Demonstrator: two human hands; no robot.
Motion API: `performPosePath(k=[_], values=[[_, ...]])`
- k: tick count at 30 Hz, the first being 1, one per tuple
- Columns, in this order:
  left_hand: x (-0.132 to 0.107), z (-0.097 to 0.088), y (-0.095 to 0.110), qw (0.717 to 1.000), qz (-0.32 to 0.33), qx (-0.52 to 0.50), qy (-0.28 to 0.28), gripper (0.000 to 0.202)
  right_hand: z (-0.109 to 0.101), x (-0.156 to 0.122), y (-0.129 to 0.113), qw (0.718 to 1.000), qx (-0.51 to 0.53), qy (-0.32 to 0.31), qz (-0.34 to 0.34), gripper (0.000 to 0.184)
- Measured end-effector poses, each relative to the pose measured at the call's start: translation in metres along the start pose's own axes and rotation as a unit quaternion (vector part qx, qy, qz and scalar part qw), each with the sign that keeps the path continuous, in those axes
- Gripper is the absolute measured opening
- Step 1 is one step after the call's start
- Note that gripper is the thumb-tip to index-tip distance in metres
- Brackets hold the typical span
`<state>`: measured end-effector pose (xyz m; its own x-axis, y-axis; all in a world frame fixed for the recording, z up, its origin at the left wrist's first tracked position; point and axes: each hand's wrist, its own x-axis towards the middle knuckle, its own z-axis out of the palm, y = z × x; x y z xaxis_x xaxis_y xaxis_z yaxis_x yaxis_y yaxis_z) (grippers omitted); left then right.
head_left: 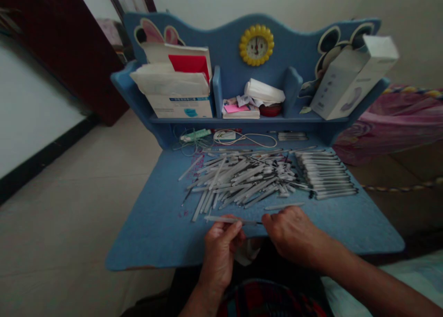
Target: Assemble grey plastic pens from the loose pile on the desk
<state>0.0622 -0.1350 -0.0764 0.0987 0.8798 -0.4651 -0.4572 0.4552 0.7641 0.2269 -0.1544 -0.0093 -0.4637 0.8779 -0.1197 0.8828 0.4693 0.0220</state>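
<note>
Near the desk's front edge, my left hand (pixel 221 250) pinches a translucent white pen barrel (pixel 212 219) between thumb and fingers. A thin dark-tipped rod, looking like a pen refill (pixel 254 223), sticks out of the barrel's right end. My right hand (pixel 292 236) is closed at the far end of that rod; its fingertips are partly hidden. A single loose pen barrel (pixel 282 206) lies just beyond my right hand. Behind both hands spreads a jumbled pile of pen parts (pixel 238 178). To its right, pens lie side by side in a neat stack (pixel 327 174).
The blue desk (pixel 145 229) has a shelf behind it holding a mask box (pixel 183 105), a white paper roll (pixel 265 91) and a tall white box (pixel 349 81). A yellow flower-shaped clock (pixel 256 45) hangs above. A white cord (pixel 249 137) lies under the shelf.
</note>
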Motion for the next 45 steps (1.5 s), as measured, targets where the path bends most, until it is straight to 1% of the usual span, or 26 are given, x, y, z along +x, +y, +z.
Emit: performPosePath(k=[3,6,8,10,11,12,13,15,16,18,19,21,23,25,28,31,34,37,38,39,40,41,42,43,45], values=[[0.0,0.001,0.002,0.999,-0.025,-0.025,-0.006,0.025,-0.005,0.005,-0.016,0.998,-0.003,0.054,0.008,0.013],[0.002,0.001,0.006,0.994,-0.069,-0.082,-0.011,0.023,-0.01,0.004,-0.033,0.991,0.006,0.136,0.011,0.013],[0.003,0.0,0.009,0.985,-0.106,-0.139,-0.006,0.017,-0.011,-0.001,-0.04,0.981,0.04,0.187,-0.011,0.012],[0.003,-0.001,0.012,0.97,-0.135,-0.2,0.005,0.01,-0.006,-0.009,-0.041,0.973,0.089,0.211,-0.028,0.009],[0.003,-0.002,0.014,0.963,-0.146,-0.229,0.006,0.009,-0.001,-0.013,-0.037,0.971,0.107,0.213,-0.017,0.01],[0.002,-0.003,0.017,0.954,-0.156,-0.255,0.003,0.01,0.005,-0.018,-0.031,0.971,0.119,0.209,0.012,0.012],[0.002,-0.003,0.019,0.946,-0.165,-0.279,-0.005,0.011,0.014,-0.024,-0.021,0.969,0.121,0.205,0.059,0.013],[0.001,-0.004,0.022,0.934,-0.179,-0.309,-0.021,0.013,0.033,-0.035,0.004,0.96,0.109,0.183,0.183,0.014],[0.001,-0.004,0.022,0.931,-0.183,-0.315,-0.025,0.014,0.042,-0.041,0.019,0.949,0.101,0.164,0.251,0.015],[0.001,-0.003,0.022,0.933,-0.183,-0.309,-0.027,0.013,0.059,-0.051,0.047,0.917,0.085,0.113,0.372,0.018],[0.001,-0.003,0.021,0.937,-0.178,-0.301,-0.028,0.012,0.065,-0.056,0.059,0.902,0.086,0.096,0.411,0.02],[0.002,-0.001,0.019,0.946,-0.162,-0.278,-0.033,0.011,0.072,-0.061,0.078,0.879,0.091,0.076,0.462,0.022],[0.002,0.001,0.016,0.957,-0.143,-0.249,-0.04,0.013,0.072,-0.06,0.088,0.866,0.089,0.065,0.489,0.025],[0.002,0.003,0.015,0.966,-0.128,-0.219,-0.039,0.018,0.069,-0.054,0.091,0.857,0.072,0.054,0.508,0.029],[0.001,0.006,0.014,0.975,-0.116,-0.185,-0.03,0.022,0.064,-0.041,0.091,0.85,0.044,0.032,0.524,0.034],[0.0,0.007,0.013,0.979,-0.112,-0.171,-0.03,0.022,0.062,-0.031,0.093,0.849,0.048,0.022,0.525,0.036],[0.0,0.006,0.012,0.979,-0.108,-0.167,-0.037,0.023,0.063,-0.028,0.098,0.85,0.067,0.026,0.522,0.033],[0.001,0.005,0.011,0.979,-0.111,-0.168,-0.039,0.024,0.063,-0.033,0.099,0.85,0.08,0.038,0.519,0.029],[0.001,0.005,0.01,0.978,-0.113,-0.169,-0.038,0.023,0.062,-0.036,0.098,0.851,0.102,0.055,0.512,0.028],[0.001,0.005,0.01,0.978,-0.115,-0.171,-0.037,0.023,0.062,-0.039,0.094,0.851,0.149,0.083,0.497,0.026],[0.001,0.005,0.009,0.978,-0.115,-0.173,-0.035,0.023,0.061,-0.042,0.089,0.843,0.222,0.121,0.475,0.025],[0.001,0.005,0.009,0.977,-0.116,-0.175,-0.033,0.023,0.059,-0.045,0.082,0.821,0.315,0.165,0.447,0.023],[0.001,0.005,0.008,0.977,-0.116,-0.178,-0.032,0.023,0.058,-0.047,0.073,0.783,0.416,0.206,0.415,0.021],[0.0,0.006,0.008,0.976,-0.117,-0.181,-0.031,0.022,0.056,-0.048,0.063,0.733,0.509,0.238,0.382,0.02],[-0.001,0.008,0.006,0.975,-0.118,-0.183,-0.038,0.022,0.051,-0.048,0.041,0.641,0.641,0.267,0.327,0.017]])
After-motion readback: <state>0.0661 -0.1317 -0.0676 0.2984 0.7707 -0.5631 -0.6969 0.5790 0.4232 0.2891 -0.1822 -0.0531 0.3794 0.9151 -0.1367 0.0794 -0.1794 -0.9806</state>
